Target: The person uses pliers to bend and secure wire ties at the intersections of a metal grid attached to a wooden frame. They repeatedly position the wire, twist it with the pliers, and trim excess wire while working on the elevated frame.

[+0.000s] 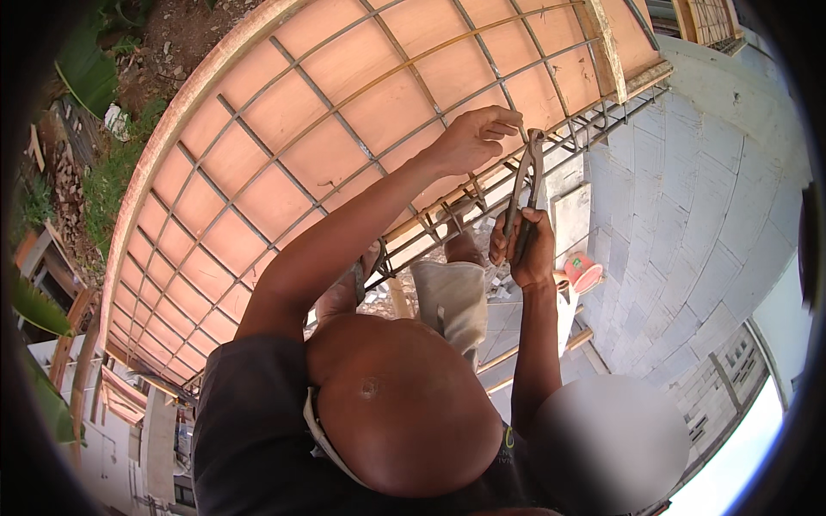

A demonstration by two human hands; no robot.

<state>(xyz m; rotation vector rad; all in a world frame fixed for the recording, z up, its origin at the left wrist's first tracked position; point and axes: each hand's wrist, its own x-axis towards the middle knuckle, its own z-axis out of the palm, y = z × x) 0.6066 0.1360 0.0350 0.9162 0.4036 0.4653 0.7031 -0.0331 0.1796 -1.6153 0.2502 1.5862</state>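
Head view: right hand [525, 239] closed around the handles of the pincers [538, 163], low down, presumably for leverage. Tool tilts up, its nose at the near edge of the rebar grid [334, 109]; contact unclear. Left hand [471, 142] half-curled just beside, perhaps steadying; can't tell whether it holds anything. Grid overlies pink formwork panel [465, 73].

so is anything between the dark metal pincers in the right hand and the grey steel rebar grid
Nothing visible blocks the dark metal pincers: their head overlaps the edge of the grey steel rebar grid in view. The left hand has its fingertips close beside that head; contact with bars can't be told.
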